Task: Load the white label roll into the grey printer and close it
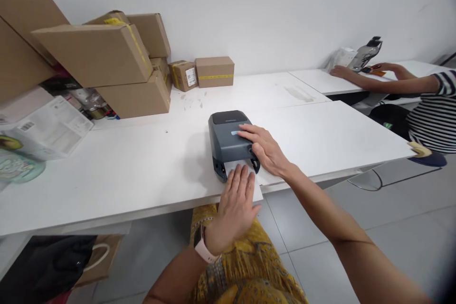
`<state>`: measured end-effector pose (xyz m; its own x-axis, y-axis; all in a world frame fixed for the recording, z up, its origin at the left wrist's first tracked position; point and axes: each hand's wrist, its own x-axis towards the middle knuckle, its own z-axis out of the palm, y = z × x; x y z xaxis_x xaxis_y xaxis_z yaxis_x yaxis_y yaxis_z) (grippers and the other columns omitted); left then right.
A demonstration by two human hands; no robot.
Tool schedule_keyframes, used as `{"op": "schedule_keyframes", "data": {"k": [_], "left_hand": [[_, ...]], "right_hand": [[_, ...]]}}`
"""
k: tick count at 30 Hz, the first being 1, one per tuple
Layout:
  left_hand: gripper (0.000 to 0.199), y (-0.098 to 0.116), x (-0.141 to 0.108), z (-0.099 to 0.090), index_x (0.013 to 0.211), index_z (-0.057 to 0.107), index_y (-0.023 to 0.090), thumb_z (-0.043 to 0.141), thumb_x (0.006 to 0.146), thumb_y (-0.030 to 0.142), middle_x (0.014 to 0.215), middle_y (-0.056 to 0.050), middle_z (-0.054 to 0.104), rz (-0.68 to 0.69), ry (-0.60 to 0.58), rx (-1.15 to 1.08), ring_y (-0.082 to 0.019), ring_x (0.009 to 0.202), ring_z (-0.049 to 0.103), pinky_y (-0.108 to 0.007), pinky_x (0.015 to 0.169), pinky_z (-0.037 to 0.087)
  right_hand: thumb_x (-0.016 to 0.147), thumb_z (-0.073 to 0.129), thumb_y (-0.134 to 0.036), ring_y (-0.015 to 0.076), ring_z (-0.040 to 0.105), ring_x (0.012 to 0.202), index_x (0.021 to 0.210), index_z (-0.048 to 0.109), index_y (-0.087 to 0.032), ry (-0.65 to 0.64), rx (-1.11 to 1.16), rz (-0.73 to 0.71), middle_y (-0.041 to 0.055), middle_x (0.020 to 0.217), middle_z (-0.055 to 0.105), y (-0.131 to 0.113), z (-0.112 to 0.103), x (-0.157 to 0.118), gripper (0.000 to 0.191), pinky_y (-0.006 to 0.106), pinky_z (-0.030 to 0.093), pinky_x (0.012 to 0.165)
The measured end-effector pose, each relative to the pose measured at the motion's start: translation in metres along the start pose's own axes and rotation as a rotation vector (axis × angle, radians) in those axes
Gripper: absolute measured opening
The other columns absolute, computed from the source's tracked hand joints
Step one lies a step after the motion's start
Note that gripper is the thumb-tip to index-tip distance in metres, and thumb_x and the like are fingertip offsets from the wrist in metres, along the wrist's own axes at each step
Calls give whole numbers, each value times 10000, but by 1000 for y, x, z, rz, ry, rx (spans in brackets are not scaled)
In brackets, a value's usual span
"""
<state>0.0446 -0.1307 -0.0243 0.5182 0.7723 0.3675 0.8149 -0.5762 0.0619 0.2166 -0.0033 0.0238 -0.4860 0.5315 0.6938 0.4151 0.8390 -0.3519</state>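
A dark grey label printer [228, 140] stands near the front edge of the white table, its front slot facing me. White paper [258, 194] sticks out of that slot and over the table edge. My left hand [239, 199] lies flat on the paper, fingers stretched toward the slot and the fingertips at its mouth. On the right side of the printer's top rests my right hand [265, 149], its fingers extended across the lid and its thumb low by the front corner. Neither hand is closed around anything. The printer's inside is mostly hidden.
Stacked cardboard boxes [142, 95] fill the table's back left, with two smaller boxes [215, 72] by the wall. A white carton [50, 126] and a teal container [21, 166] stand at far left. Another person [432, 116] sits at right near a bottle [365, 54].
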Motion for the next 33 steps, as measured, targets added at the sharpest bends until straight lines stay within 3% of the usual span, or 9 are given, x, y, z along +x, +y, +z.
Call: {"op": "schedule_keyframes", "data": {"k": [4, 9, 11, 14, 16, 18, 22, 29, 33], "left_hand": [[711, 12, -25, 0, 1581, 385, 40, 579, 1018, 428, 1704, -227, 368, 0, -16, -82, -364, 1617, 302, -544, 1316, 332], [484, 18, -42, 6, 1443, 557, 124, 557, 1028, 374, 1492, -162, 654, -14, 28, -317, -322, 1423, 601, -522, 1168, 534], [337, 17, -44, 4, 1332, 629, 165, 557, 1025, 285, 1342, -121, 750, -40, 138, -441, -272, 1311, 686, -469, 1108, 585], [238, 9, -39, -5, 1196, 679, 199, 571, 991, 149, 1167, -88, 798, -114, 402, -537, -224, 1201, 729, -411, 1050, 607], [256, -3, -32, -10, 1200, 682, 197, 571, 981, 125, 1215, -116, 776, -187, 565, -472, -248, 1270, 690, -440, 1070, 582], [328, -16, -22, -10, 1316, 647, 178, 558, 1000, 171, 1400, -167, 694, -246, 631, -362, -298, 1444, 565, -507, 1148, 516], [503, -36, -3, 3, 1545, 479, 155, 459, 1062, 294, 1652, -181, 477, -235, 559, -279, -320, 1636, 274, -584, 1281, 336], [532, -46, 8, 21, 1587, 427, 161, 428, 1068, 277, 1574, -168, 571, -188, 506, -243, -293, 1607, 349, -554, 1314, 281], [499, -38, -8, 26, 1537, 462, 181, 490, 1049, 284, 1568, -175, 555, -212, 506, -308, -309, 1586, 378, -554, 1270, 356]], "right_hand": [[1119, 332, -350, 277, 502, 1504, 1549, 518, -302, 5, -80, -60, 104, 1540, 609, 3, 14, -26, 471, 562, 440, 1216], [1112, 355, -334, 286, 473, 1530, 1594, 464, -317, 42, -124, -69, 98, 1588, 568, 3, 26, -42, 495, 567, 450, 1209], [1114, 352, -344, 286, 455, 1543, 1606, 447, -316, 62, -124, -71, 98, 1603, 553, 1, 32, -47, 503, 569, 447, 1212], [1117, 345, -377, 289, 443, 1553, 1615, 437, -323, 91, -118, -50, 90, 1610, 546, 1, 40, -54, 510, 572, 433, 1224], [1117, 337, -393, 287, 449, 1549, 1609, 446, -339, 117, -103, -27, 73, 1602, 556, 1, 44, -57, 507, 570, 423, 1233], [1119, 322, -396, 285, 455, 1545, 1598, 465, -351, 139, -78, -9, 55, 1591, 571, 0, 47, -58, 502, 568, 417, 1240], [1117, 314, -384, 281, 445, 1550, 1575, 504, -340, 165, -26, 18, 50, 1577, 586, -2, 48, -57, 498, 568, 391, 1261], [1110, 302, -365, 274, 488, 1518, 1476, 621, -315, 191, 43, 88, 51, 1519, 638, 1, 54, -59, 488, 577, 345, 1288], [1109, 312, -359, 259, 494, 1512, 1427, 659, -327, 234, 114, 80, 34, 1529, 631, 2, 56, -59, 472, 563, 330, 1297]]}}
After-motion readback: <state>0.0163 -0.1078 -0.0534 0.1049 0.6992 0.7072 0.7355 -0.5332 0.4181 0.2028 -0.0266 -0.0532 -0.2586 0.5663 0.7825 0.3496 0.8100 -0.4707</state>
